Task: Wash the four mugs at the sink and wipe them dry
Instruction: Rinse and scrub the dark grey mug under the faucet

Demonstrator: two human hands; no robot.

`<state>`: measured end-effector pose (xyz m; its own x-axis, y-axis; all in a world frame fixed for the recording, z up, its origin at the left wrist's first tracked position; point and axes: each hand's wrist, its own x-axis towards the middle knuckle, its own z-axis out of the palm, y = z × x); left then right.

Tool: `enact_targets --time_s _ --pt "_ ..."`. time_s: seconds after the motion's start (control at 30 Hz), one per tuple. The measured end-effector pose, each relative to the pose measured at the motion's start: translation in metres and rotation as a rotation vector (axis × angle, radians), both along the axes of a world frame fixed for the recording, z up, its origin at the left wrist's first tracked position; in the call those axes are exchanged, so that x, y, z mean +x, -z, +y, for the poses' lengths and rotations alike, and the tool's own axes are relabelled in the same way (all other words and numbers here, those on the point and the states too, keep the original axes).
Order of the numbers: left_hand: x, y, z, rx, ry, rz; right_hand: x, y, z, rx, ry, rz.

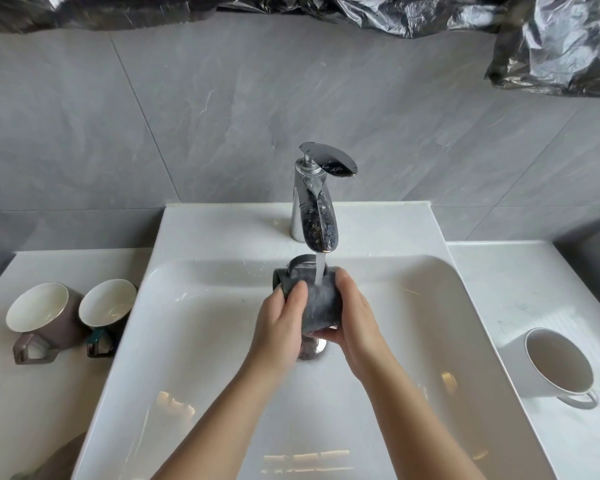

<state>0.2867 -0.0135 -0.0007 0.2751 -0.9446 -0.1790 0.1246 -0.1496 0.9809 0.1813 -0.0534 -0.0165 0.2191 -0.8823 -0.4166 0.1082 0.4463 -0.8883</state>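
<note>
A grey tiled wall [187, 116] stands well behind the left hand [281, 323]. Shiny black plastic sheeting [551, 46] hangs high above it. A white countertop [492, 271] spreads out to the right of the right hand [357, 320].

The left grip [280, 325] and right grip [356, 322] cover much of the dark mug [323, 306] and part of the drain [313, 351] beneath. Black plastic sheeting [551, 46] is cut off by the top edge, and a brownish shape [61, 459] at the lower-left corner is too cropped to identify.
</note>
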Motion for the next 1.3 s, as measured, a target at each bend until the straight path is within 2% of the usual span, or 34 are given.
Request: enact_targets --time_s 0.23,0.3,0.37,0.47,0.5,0.53,0.63,0.77,0.87,0.93,1.07,1.17,1.3 --pt "-0.004 -0.005 -0.015 0.316 -0.142 0.42 -0.017 0.007 0.004 -0.292 0.009 0.048" --pt "-0.006 -0.009 -0.016 0.32 -0.078 0.441 -0.021 0.01 0.004 -0.311 0.08 0.049" --pt "-0.012 -0.009 -0.012 0.205 0.038 0.323 -0.022 0.015 0.003 -0.251 0.196 -0.017" --pt "-0.018 0.0 -0.002 -0.018 0.233 -0.204 -0.021 0.014 0.002 -0.027 0.225 -0.213" --pt "-0.017 0.006 0.0 -0.037 0.247 -0.305 -0.021 0.014 0.002 -0.01 0.208 -0.219" --pt "-0.016 0.006 0.002 -0.035 0.218 -0.258 -0.02 0.014 0.002 -0.027 0.186 -0.208" --pt "-0.01 -0.001 -0.002 0.083 0.016 0.081 -0.017 0.015 0.007 -0.236 0.14 -0.048" --pt "-0.001 -0.005 -0.005 0.196 -0.183 0.298 -0.016 0.011 0.015 -0.46 0.006 0.011" --pt "0.008 -0.002 -0.009 0.273 -0.24 0.451 -0.014 0.011 0.016 -0.516 -0.043 0.025" --pt "0.01 0.001 -0.009 0.324 -0.302 0.574 -0.011 0.012 0.016 -0.492 -0.038 -0.04" --pt "0.008 0.008 -0.004 0.36 -0.331 0.596 -0.002 0.008 0.015 -0.249 0.037 -0.217" --pt "0.009 0.012 -0.003 0.327 -0.366 0.538 0.0 0.007 0.009 -0.166 0.037 -0.21" --pt "0.009 0.013 -0.009 0.304 -0.359 0.549 -0.001 0.011 0.013 -0.144 0.023 -0.18"
